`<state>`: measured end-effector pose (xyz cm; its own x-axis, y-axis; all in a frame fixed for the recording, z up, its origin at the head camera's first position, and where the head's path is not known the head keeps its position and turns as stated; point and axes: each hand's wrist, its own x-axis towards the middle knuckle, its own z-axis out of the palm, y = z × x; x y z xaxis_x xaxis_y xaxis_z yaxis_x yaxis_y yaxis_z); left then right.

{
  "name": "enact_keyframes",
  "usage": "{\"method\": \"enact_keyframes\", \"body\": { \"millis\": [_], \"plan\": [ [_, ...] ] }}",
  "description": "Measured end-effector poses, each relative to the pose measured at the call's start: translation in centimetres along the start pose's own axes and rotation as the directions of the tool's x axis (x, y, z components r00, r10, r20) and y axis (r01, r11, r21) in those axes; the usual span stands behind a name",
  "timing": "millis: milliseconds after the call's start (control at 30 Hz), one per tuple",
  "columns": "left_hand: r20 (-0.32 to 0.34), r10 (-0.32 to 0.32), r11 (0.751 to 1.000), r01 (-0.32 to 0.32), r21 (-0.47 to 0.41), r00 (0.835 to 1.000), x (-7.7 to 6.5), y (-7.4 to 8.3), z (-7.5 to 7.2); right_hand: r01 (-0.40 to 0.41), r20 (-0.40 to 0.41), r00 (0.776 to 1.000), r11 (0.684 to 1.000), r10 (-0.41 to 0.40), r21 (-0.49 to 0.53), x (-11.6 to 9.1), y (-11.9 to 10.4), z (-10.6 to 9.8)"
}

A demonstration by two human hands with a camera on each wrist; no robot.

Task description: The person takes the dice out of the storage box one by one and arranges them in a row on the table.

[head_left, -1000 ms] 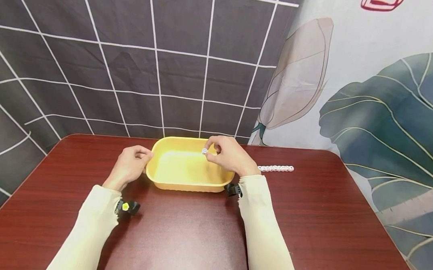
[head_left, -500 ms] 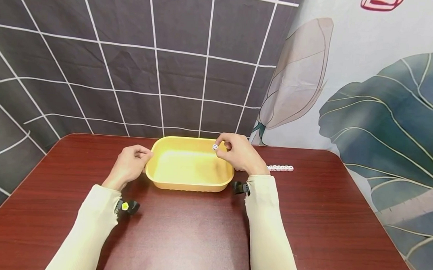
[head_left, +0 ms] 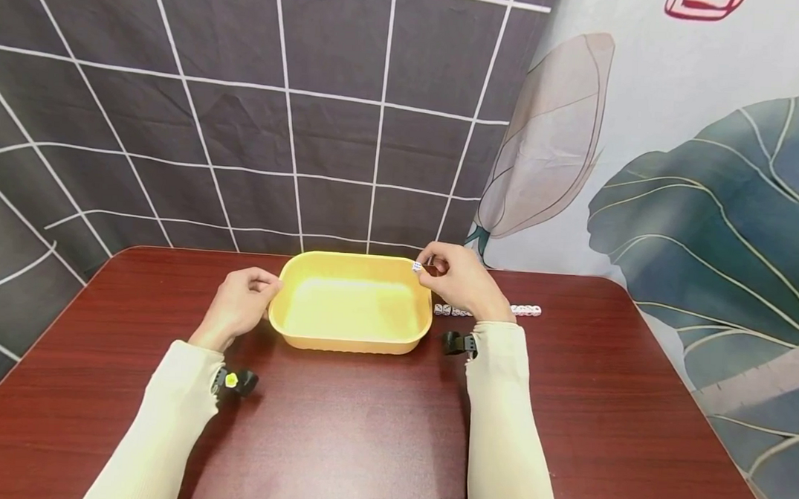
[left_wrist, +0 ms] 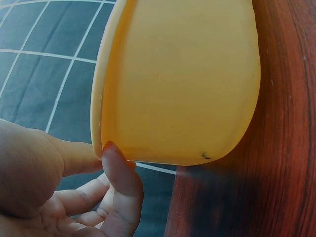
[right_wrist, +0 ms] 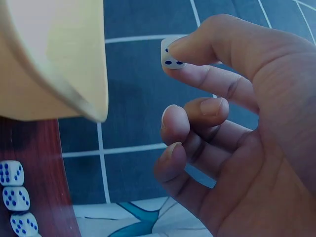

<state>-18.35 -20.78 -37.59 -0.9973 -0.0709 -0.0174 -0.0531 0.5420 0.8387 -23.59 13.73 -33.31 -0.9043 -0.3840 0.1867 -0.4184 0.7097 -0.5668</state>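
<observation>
Between thumb and index finger, my right hand [head_left: 461, 278] pinches a white die [right_wrist: 171, 53] with blue pips; the other fingers curl loosely below. In the head view that die overlaps the right rim of a yellow plastic tub [head_left: 348, 345]. My left hand [head_left: 238, 308] grips the tub's left rim, thumb and index finger on either side of the edge in the left wrist view. A row of white dice [head_left: 526, 310] lies on the table right of the tub, its middle hidden behind my right hand and wrist.
The reddish-brown wooden table [head_left: 364, 441] has rounded far corners. Behind it hangs a dark grey cloth [head_left: 231, 123] with white grid lines. A pale leaf-patterned cloth [head_left: 682, 217] covers the right side. Each wrist wears a black strap.
My right hand has moved right with the die, from over the tub's inside to its right rim. More of the dice row's left end shows. My left hand stays on the rim.
</observation>
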Motion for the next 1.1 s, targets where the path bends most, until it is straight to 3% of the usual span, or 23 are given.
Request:
{"method": "enact_keyframes", "body": {
  "millis": [1100],
  "plan": [
    [-0.003,-0.016,1.0,0.016,0.014,1.0,-0.1,0.2,0.0,-0.099,-0.064,0.993,0.995,0.1,0.023,-1.2,3.5,-1.7]
  ]
}}
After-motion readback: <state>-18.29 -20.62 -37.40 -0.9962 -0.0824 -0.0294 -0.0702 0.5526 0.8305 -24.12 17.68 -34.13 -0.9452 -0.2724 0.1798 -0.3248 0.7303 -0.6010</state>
